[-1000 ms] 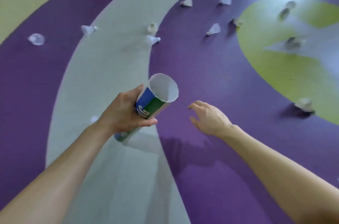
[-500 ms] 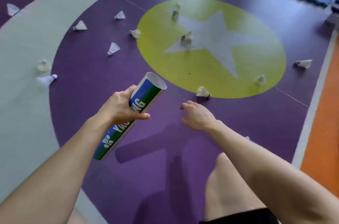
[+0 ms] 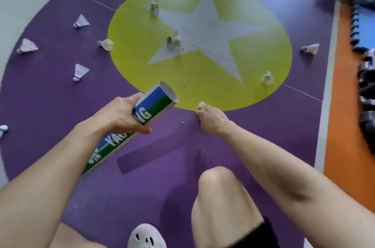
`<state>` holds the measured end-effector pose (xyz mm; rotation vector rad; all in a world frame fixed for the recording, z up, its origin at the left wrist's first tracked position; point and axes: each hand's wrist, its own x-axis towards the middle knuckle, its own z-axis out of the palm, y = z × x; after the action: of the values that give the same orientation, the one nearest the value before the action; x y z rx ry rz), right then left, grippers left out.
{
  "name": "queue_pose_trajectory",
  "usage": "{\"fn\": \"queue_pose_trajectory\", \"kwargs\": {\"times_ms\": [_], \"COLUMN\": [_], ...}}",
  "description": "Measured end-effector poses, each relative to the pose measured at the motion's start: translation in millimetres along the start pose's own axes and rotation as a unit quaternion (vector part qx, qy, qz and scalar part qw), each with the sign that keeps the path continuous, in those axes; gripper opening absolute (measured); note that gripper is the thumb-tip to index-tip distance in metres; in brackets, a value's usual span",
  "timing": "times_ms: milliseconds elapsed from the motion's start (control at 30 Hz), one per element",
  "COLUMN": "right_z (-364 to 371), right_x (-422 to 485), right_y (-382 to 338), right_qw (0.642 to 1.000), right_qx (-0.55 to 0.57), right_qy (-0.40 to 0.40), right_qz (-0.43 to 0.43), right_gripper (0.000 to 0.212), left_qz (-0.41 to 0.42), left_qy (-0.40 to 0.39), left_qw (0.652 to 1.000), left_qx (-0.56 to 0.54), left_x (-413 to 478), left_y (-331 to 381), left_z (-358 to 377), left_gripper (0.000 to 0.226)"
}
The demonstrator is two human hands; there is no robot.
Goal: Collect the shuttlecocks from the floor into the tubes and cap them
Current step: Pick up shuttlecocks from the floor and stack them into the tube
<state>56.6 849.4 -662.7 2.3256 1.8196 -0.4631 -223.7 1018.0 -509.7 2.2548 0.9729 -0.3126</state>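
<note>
Left hand (image 3: 121, 113): wrapped round a blue-and-green tube (image 3: 156, 103), its open mouth tilted up and away. Right hand (image 3: 211, 119): down at the purple floor (image 3: 50, 95), fingers curled on one shuttlecock (image 3: 202, 104) at the near edge of the yellow circle (image 3: 132, 44). Hands apart. Other shuttlecocks (image 3: 80, 72) lie scattered over floor and circle, well apart.

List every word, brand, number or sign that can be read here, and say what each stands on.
"YA" and "NG": white capitals along the tube. The left hand covers the letters between them, so the full brand cannot be read.
A white emblem near the tube's lower end: a logo, with no legible letters.
Nothing else in view carries readable text.
</note>
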Motion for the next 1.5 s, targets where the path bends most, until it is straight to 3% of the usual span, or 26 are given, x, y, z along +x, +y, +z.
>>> {"fn": "queue_pose_trajectory", "kwargs": {"times_ms": [167, 300, 433, 533, 600, 733, 800, 867, 967, 1133, 1200, 1300, 1433, 1500], "right_z": [23, 51, 58, 16, -37, -144, -173, -185, -186, -189, -185, -181, -178, -180], "right_x": [40, 78, 92, 95, 103, 104, 94, 84, 79, 80, 83, 80, 72, 71], "right_y": [24, 34, 45, 37, 14, -39, -65, -87, -99, -120, -133, -142, -145, -149], "right_qw": [0.993, 0.983, 0.981, 0.997, 0.992, 0.894, 0.828, 0.794, 0.807, 0.783, 0.81, 0.879, 0.9, 0.903], "right_qx": [-0.093, -0.159, -0.189, -0.079, 0.074, 0.344, 0.456, 0.511, 0.497, 0.528, 0.516, 0.431, 0.366, 0.365], "right_qy": [-0.012, -0.033, -0.042, -0.004, 0.079, 0.273, 0.316, 0.326, 0.318, 0.33, 0.273, 0.142, 0.179, 0.156], "right_qz": [-0.07, -0.083, -0.03, 0.025, 0.069, 0.088, 0.079, 0.047, -0.002, -0.006, -0.062, -0.143, -0.154, -0.165], "right_gripper": [0.026, 0.03, 0.028, 0.025, 0.019, 0.007, 0.004, 0.005, 0.005, 0.013, 0.01, 0.01, 0.022, 0.026], "left_qz": [0.038, 0.043, 0.032, 0.009, -0.007, -0.025, -0.027, -0.034, -0.044, -0.061, -0.06, -0.062, -0.063, -0.059], "left_qy": [-0.061, -0.039, -0.002, -0.006, 0.01, 0.054, 0.062, 0.066, 0.062, 0.065, 0.064, 0.076, 0.088, 0.088], "left_qw": [0.997, 0.996, 0.998, 0.999, 1.0, 0.998, 0.997, 0.997, 0.996, 0.994, 0.995, 0.995, 0.994, 0.994], "left_qx": [0.041, 0.072, 0.063, 0.035, 0.017, 0.019, 0.028, 0.03, 0.046, 0.058, 0.055, 0.025, 0.024, 0.038], "left_x": [58, 82, 82, 74, 65, 54, 50, 48, 49, 49, 49, 47, 42, 40], "left_y": [10, -1, -24, -38, -50, -68, -76, -82, -90, -94, -95, -100, -102, -100], "left_z": [1, -12, -15, -26, -37, -48, -50, -50, -52, -57, -56, -60, -66, -66], "left_gripper": [0.081, 0.076, 0.073, 0.072, 0.072, 0.071, 0.069, 0.07, 0.074, 0.072, 0.071, 0.071, 0.07, 0.07]}}
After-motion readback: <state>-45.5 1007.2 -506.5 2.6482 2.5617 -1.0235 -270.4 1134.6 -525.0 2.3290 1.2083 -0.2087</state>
